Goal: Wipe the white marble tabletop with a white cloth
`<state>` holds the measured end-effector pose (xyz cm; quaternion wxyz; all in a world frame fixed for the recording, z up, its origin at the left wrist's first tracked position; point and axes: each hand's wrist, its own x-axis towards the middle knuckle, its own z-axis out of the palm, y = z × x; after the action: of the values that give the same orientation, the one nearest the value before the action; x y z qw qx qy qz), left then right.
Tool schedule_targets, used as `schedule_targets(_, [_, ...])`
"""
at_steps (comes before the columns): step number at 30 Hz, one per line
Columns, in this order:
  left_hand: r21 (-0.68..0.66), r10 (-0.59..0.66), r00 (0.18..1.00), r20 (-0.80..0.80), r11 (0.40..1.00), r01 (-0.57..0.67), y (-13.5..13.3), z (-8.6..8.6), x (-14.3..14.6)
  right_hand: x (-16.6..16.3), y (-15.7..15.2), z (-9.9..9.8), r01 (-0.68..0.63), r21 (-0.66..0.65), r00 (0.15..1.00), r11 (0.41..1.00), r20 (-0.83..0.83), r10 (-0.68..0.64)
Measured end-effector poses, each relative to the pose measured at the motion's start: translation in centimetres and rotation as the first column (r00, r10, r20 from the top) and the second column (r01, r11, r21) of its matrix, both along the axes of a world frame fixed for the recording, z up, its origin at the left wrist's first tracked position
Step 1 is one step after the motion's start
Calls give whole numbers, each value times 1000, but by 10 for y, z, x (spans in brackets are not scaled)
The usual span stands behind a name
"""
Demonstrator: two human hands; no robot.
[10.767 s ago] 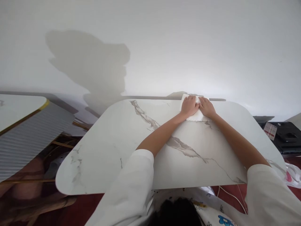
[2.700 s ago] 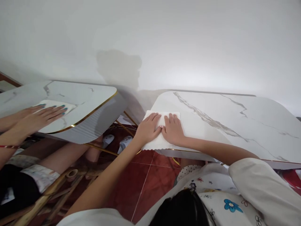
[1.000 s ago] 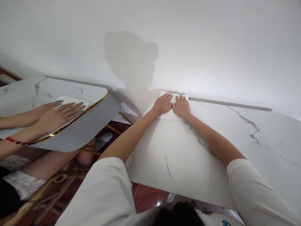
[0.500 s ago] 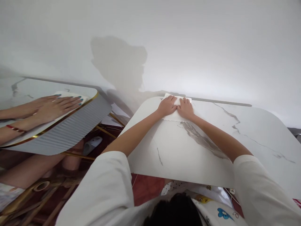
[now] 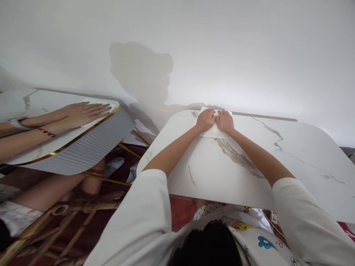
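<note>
Both my hands lie side by side at the far edge of a white marble-patterned table [image 5: 294, 155]. Under them is a white paper towel [image 5: 215, 132] with a scalloped near edge, pressed against the tabletop. My left hand [image 5: 205, 120] has its fingers bent down onto the towel's left half. Close beside it, my right hand [image 5: 225, 121] curls its fingers over the right half. The thumbs nearly meet in the middle. Both arms reach out straight in white sleeves.
Another person's hands [image 5: 80, 115] press a white cloth on a second marble-patterned table [image 5: 24, 105] with a gold trim, at left. A pale wall [image 5: 235, 48] rises behind both tables. Below left stands a bamboo-like frame [image 5: 77, 229], and a grey slipper [image 5: 113, 166] lies on the red floor.
My hands and the paper towel have slid slightly right, and my fingers look more bent. At left, the other person's hands have moved right with their cloth. The view has shifted a little.
</note>
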<state>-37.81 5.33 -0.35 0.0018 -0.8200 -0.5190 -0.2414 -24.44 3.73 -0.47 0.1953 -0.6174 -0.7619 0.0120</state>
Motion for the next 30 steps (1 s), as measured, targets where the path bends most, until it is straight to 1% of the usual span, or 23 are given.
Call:
schedule_targets(2, [23,-2,1000,-7,1000,2,-3,-1,2,0,-2,-1,9,-4,1000,1000,1,-9])
schedule_targets(5, [61,-42,998,-36,997,44,-10,-4,2,-1,-9,-3,30,1,1000,1000,-3,-30])
schedule_targets(10, [74,-70,994,-82,994,76,-35,-4,-2,-7,-37,-7,82,40,996,996,-35,-80])
schedule_targets(15, [79,-95,990,-104,991,104,-81,0,-11,-19,-83,-6,108,55,994,993,-22,-107])
schedule_targets(18, [47,-85,992,-96,995,90,-115,4,-21,-28,-116,-1,69,50,997,996,29,-71])
schedule_targets(21, [19,-88,992,-88,996,90,-150,7,-33,-37,-150,6,15,16,995,1000,99,-16])
schedule_targets(25, [8,-90,991,-104,996,91,-192,9,-43,-45,-192,17,-28,-12,985,1000,169,30])
schedule_targets(28, [10,-71,990,-124,997,72,-214,8,-45,-46,-215,22,-51,-48,977,998,205,60])
schedule_targets(30, [21,-55,990,-131,998,59,-223,7,-43,-45,-223,22,-60,-51,974,997,215,69])
